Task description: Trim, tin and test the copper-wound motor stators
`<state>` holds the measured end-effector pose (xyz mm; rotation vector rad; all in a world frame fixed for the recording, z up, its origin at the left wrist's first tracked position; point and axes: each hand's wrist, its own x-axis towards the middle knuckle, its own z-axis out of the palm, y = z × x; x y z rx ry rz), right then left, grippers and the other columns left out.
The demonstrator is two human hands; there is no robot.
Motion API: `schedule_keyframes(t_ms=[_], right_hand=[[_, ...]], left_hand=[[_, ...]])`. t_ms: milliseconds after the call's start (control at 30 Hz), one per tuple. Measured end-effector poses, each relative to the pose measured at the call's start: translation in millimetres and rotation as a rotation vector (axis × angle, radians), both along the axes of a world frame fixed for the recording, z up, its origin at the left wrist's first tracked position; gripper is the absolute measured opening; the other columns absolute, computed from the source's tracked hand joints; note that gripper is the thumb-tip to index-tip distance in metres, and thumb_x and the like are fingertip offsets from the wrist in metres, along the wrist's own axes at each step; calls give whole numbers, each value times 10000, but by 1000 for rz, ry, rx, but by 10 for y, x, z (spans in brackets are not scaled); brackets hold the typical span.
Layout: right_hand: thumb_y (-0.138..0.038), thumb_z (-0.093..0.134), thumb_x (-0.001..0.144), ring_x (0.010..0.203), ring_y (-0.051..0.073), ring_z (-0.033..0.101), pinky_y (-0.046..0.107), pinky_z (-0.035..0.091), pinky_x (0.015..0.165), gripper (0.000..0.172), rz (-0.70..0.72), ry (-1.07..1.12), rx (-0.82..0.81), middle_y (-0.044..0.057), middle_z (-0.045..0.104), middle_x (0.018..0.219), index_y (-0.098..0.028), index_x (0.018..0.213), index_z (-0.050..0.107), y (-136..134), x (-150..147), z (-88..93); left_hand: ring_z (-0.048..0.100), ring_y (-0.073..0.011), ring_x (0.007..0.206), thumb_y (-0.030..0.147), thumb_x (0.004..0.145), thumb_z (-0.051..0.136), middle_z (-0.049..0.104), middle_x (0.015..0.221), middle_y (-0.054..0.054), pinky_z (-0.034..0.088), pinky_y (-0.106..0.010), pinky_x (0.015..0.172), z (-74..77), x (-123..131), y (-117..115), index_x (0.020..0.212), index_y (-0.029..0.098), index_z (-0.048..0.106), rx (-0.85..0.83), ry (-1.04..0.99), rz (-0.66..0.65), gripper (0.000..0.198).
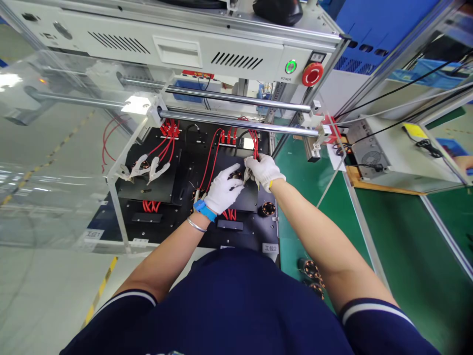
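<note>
My left hand (223,190), in a white glove with a blue wrist strap, has its fingers apart beside a round copper-wound part (235,175) on the right-hand black plate (246,201). My right hand (264,171), also gloved, is closed round a pale clip (250,170) with red wires (254,138) running up from it. At the plate's lower right corner sits another copper-wound ring (268,208). Several white clips (154,170) on red wires rest over the left-hand black plate (166,186).
Steel rods (236,122) cross above the work area, below a panel with a red stop button (312,74). A clear cover (55,162) stands at left. More wound parts (311,268) lie on the green surface (306,197) at right.
</note>
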<state>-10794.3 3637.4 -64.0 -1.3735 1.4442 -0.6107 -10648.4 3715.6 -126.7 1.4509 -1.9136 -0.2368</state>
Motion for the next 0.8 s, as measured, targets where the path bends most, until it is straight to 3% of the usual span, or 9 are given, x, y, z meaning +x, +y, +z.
schedule_keyframes(t_ms=[300, 533, 667, 800], right_hand=[[-435, 603, 745, 488, 104, 520, 193, 383, 459, 232, 18, 64, -89, -26, 598, 571, -206, 778, 621, -43, -36, -181], [-463, 655, 731, 435, 118, 509, 221, 385, 411, 269, -32, 40, -1, -9, 593, 548, -200, 764, 612, -3, -23, -62], [-502, 619, 780, 400, 124, 501, 231, 406, 388, 300, -194, -62, 7, -21, 550, 515, -205, 799, 578, -19, -35, -56], [-501, 576, 824, 410, 110, 522, 217, 444, 399, 296, -434, -269, 53, -30, 566, 567, -213, 809, 508, -82, -26, -284]], left_hand=[[566, -234, 1160, 225, 802, 625, 541, 1365, -53, 493, -403, 985, 17, -32, 9, 803, 221, 725, 13, 21, 0, 100], [554, -240, 1176, 207, 794, 620, 542, 1362, -52, 491, -419, 988, 36, -36, 10, 820, 221, 715, 27, 32, -4, 99], [551, -235, 1183, 185, 789, 618, 537, 1369, -58, 483, -412, 1002, 27, -44, 18, 835, 213, 704, 18, 56, 1, 101], [548, -232, 1191, 176, 793, 609, 543, 1360, -76, 482, -411, 1004, 15, -60, 22, 827, 201, 690, 5, 89, 13, 91]])
